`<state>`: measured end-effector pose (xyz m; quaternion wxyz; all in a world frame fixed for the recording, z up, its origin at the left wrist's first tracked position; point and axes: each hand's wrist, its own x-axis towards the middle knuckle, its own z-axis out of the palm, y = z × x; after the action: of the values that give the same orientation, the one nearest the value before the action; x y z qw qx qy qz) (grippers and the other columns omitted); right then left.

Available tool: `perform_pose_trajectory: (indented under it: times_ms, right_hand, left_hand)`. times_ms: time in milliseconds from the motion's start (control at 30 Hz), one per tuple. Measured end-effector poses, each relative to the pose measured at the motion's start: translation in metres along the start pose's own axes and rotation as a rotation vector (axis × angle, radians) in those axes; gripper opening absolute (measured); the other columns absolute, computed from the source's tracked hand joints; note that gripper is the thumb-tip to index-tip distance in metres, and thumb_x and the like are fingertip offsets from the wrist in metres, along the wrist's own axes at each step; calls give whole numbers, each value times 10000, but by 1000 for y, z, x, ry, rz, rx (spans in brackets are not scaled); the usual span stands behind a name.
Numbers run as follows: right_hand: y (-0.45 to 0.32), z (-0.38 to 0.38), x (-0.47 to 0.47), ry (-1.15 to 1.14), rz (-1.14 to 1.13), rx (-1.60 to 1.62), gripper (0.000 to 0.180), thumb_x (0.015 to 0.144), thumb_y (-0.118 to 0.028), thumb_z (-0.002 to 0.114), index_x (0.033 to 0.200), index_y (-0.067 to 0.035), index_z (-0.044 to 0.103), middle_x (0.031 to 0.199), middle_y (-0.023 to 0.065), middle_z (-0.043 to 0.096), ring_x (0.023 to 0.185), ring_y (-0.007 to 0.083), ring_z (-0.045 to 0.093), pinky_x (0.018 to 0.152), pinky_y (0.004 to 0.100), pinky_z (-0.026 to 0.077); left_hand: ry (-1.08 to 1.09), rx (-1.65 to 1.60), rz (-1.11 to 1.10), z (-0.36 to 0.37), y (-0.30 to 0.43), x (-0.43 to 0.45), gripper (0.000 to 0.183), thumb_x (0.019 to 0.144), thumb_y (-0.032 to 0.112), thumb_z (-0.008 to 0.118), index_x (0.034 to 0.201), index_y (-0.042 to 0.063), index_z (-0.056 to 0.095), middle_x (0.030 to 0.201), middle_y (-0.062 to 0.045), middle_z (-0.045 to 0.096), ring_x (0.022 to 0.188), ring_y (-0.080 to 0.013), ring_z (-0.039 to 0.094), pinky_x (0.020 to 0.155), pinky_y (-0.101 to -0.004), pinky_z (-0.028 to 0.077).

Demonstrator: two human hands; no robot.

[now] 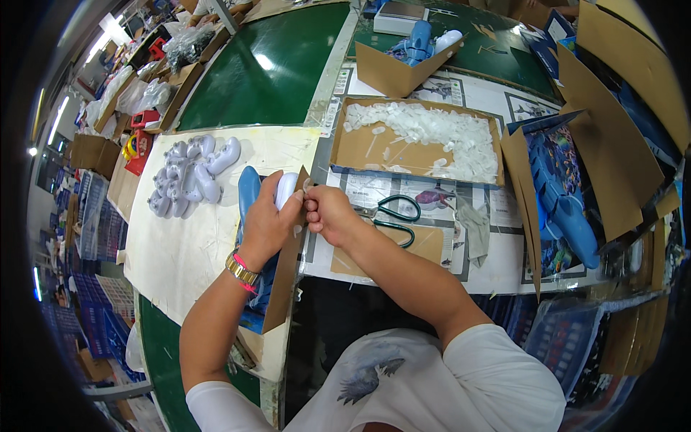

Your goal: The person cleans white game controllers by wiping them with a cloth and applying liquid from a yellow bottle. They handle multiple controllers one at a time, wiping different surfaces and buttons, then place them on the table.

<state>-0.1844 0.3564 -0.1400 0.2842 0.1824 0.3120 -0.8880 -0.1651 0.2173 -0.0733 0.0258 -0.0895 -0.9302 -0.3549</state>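
My left hand (pixel 271 218) steadies a cardboard tray (pixel 285 270), its thumb near the tray's raised edge. Inside the tray are a blue toy shark (pixel 248 190) and a white remote controller (pixel 286 189), both partly hidden by this hand. On the outer side of the cardboard, my right hand (pixel 330 213) pinches a small translucent plastic piece (pixel 307 185) against the edge. Another such piece (pixel 297 230) shows lower on the same cardboard wall. The two hands nearly meet at the tray's upper corner.
Several white controllers (pixel 189 178) lie on the left sheet. A shallow carton (pixel 345 137) holds many translucent pieces. Green-handled scissors (pixel 399 208) and a grey cloth (pixel 474 232) lie below it. Other shark trays (pixel 386 73) stand behind and at right. A scale (pixel 398 21) is at the back.
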Motion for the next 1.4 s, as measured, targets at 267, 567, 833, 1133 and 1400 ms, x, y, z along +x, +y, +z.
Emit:
perform_pose_trajectory:
  times_ms: [267,567,833,1133,1400]
  right_hand:
    - [62,-12,-64,-54,-337,-761,531,935,-439,644,1142,27,492,998,145,596,909,230,598,798,337,491]
    - [102,19,-103,-203,-257,-661,984,882,-481,713,1495,74,181,1432,253,419,1309,309,451,1066,407,390]
    - [88,32,-93,-166,-183,-520,802,872,-410,730,1415,17,322,1240,117,547,1103,176,549,886,326,457]
    - [7,33,-82,-240,-245,-274,642,881,-326,689,1408,-146,370,1175,35,591,977,151,581,773,339,468]
    - [-271,81,-18,188,-805,-514,544,788,-474,699,1123,-61,588,1160,119,560,868,232,568,620,384,493]
  left_hand:
    - [26,2,15,-1,-5,7,591,925,389,612,1356,6,480,1152,-271,644,1032,-422,641,880,-422,506]
    - [-80,127,-4,-6,0,13,672,919,448,609,1397,13,426,1130,-309,646,1024,-462,637,870,-467,509]
    - [-216,27,-13,-21,5,22,738,907,472,631,1411,-20,411,1209,-297,622,1101,-434,621,948,-438,489]
    - [329,-77,488,-113,107,-15,580,890,207,662,1398,-6,478,1410,-226,492,1311,-297,493,1104,-394,366]
    - [258,-286,331,-130,62,-116,484,852,72,620,1319,-16,526,1319,-183,528,1098,-251,605,974,-362,479]
